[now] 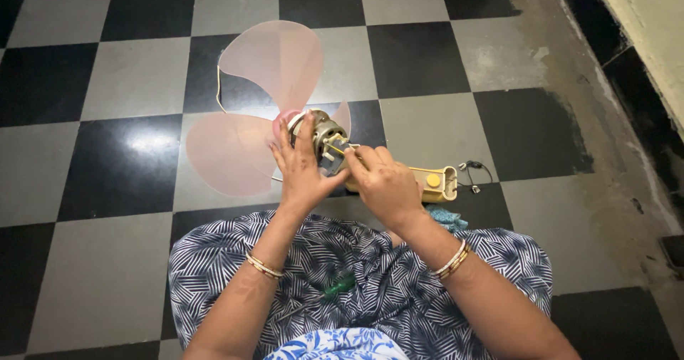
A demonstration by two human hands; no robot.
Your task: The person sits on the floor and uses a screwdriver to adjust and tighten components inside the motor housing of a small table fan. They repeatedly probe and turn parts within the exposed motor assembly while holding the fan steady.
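one pink fan blade assembly point(249, 111) with three translucent blades. one bare metal fan motor point(329, 141). one yellow switch housing point(434, 183) bearing one round orange knob point(432, 180). one black cord end point(474, 175) with two small connectors. one green-handled screwdriver point(335, 287) in the lap. two hands: left hand point(303, 168), right hand point(385, 185). bangles on both wrists; their number is unclear.

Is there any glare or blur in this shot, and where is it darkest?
Head view: a white glare patch sits on a glossy black floor tile; the translucent pink fan blades look sharp; both the left hand and right hand are evenly lit; the lower frame corners fall darkest.
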